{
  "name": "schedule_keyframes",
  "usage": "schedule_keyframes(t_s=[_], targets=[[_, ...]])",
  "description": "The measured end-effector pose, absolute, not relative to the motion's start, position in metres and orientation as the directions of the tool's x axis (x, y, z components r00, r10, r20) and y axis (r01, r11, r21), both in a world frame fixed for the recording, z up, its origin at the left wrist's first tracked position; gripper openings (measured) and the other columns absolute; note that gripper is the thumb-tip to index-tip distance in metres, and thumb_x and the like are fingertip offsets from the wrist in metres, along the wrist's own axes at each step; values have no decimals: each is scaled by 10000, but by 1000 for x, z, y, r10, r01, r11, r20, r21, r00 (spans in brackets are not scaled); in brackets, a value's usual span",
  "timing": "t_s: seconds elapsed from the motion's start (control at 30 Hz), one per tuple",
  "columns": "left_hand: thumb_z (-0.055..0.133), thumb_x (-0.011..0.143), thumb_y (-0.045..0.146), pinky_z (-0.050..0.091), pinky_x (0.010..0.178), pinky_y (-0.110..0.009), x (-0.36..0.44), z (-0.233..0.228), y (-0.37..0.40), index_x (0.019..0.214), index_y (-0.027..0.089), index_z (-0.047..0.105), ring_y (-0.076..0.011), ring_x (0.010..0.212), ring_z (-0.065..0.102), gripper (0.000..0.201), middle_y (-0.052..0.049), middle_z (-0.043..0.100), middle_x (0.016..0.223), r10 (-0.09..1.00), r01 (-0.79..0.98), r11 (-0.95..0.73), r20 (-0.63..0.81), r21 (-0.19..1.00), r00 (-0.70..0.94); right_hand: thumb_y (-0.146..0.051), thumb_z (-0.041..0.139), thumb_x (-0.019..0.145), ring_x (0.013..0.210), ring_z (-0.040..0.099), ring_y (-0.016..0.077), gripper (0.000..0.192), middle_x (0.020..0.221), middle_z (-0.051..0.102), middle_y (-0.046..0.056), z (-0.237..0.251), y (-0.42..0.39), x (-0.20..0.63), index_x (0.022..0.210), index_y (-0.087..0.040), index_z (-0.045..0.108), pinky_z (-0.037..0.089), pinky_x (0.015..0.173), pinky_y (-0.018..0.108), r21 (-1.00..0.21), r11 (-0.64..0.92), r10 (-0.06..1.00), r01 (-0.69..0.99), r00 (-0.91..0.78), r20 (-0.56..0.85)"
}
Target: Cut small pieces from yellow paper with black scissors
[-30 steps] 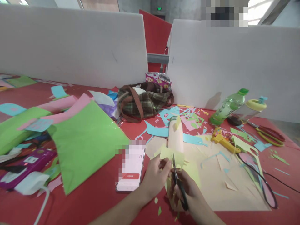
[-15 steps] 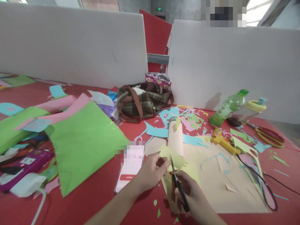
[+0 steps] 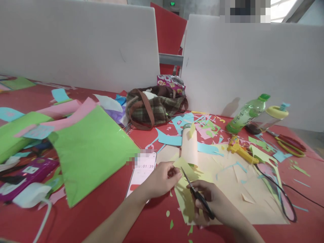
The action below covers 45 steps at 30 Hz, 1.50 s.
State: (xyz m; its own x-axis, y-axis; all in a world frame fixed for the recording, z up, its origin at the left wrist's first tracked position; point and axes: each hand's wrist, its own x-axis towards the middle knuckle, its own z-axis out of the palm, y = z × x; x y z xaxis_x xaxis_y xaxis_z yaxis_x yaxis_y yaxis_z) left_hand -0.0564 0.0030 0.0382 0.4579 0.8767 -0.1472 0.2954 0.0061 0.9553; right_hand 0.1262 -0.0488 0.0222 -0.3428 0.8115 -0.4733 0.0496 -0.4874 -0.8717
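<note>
Two hands worked close together near the table's front edge: my left hand (image 3: 162, 177) pinched the yellow-green paper piece (image 3: 186, 168) beside the white phone (image 3: 141, 172), while my right hand (image 3: 215, 202) gripped the black-handled scissors (image 3: 196, 194), blades slightly parted at its edge.

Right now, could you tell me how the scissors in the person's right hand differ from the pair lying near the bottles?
The black scissors are gripped in the right hand, blades against yellow-green paper pinched by the left hand; the red-and-yellow scissors lie untouched on the red table. The black pair has dark handles, the other bright looped ones. Both sit among paper scraps.
</note>
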Motion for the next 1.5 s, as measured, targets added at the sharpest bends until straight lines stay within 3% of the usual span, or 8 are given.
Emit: schedule_keyframes(t_s=[0.43, 0.6, 0.83, 1.0, 1.1, 1.27, 1.37, 1.5], targets=[[458, 697, 309, 343, 461, -181, -59, 40, 7, 630, 149, 468, -87, 497, 439, 173, 25, 475, 552, 798, 406, 71, -296, 911, 525, -122, 602, 607, 460, 554, 96, 274, 643, 600, -14, 20, -40, 142, 878, -159, 580, 391, 404, 195, -905, -382, 811, 186, -402, -425], [461, 695, 303, 344, 473, -188, -60, 37, 7, 639, 148, 471, -90, 503, 446, 165, 24, 473, 559, 771, 390, 85, -309, 917, 556, -76, 551, 601, 336, 519, 76, 283, 495, 557, -58, 19, -41, 146, 871, -156, 573, 362, 337, 172, -872, -449, 770, 196, -409, -489], [467, 694, 268, 308, 435, -170, -60, 36, 7, 596, 152, 421, -71, 453, 434, 159, 47, 438, 507, 744, 350, 127, -323, 928, 585, -133, 606, 603, 318, 477, 68, 207, 410, 503, -73, 21, -38, 150, 808, -139, 575, 353, 344, 176, -862, -416, 759, 290, -411, -504], [461, 715, 290, 313, 413, -168, -57, 38, 6, 610, 153, 430, -71, 426, 441, 175, 36, 466, 488, 758, 314, 177, -332, 933, 561, -204, 593, 663, 324, 404, 39, 182, 469, 427, -87, 20, -37, 148, 825, -156, 527, 316, 337, 166, -921, -374, 846, 107, -368, -386], [452, 734, 298, 347, 449, -186, -52, 36, 3, 623, 158, 413, -83, 452, 469, 182, 27, 475, 505, 758, 254, 205, -318, 945, 569, -339, 609, 672, 369, 402, 44, 282, 538, 415, -74, 22, -37, 143, 868, -172, 493, 318, 361, 177, -953, -298, 909, -60, -324, -263], [467, 730, 287, 336, 472, -185, -42, 35, -7, 618, 155, 423, -80, 495, 428, 178, 35, 431, 535, 771, 260, 107, -245, 960, 588, -360, 682, 603, 640, 511, 123, 439, 735, 476, -18, 23, -41, 131, 942, -226, 438, 403, 571, 244, -946, -170, 963, -277, -250, -100], [447, 744, 287, 328, 482, -184, -37, 36, -13, 606, 154, 430, -79, 508, 410, 193, 33, 423, 546, 769, 302, 25, -211, 953, 603, -236, 670, 650, 685, 494, 112, 373, 764, 468, -24, 20, -44, 124, 928, -243, 422, 390, 613, 230, -941, -176, 965, -290, -238, -107], [431, 755, 277, 315, 478, -184, -35, 38, -17, 609, 157, 433, -82, 509, 406, 190, 32, 430, 545, 778, 353, -37, -195, 935, 597, -166, 637, 683, 596, 453, 71, 334, 754, 457, -40, 16, -46, 119, 924, -246, 419, 361, 539, 185, -959, -168, 973, -228, -195, -124]])
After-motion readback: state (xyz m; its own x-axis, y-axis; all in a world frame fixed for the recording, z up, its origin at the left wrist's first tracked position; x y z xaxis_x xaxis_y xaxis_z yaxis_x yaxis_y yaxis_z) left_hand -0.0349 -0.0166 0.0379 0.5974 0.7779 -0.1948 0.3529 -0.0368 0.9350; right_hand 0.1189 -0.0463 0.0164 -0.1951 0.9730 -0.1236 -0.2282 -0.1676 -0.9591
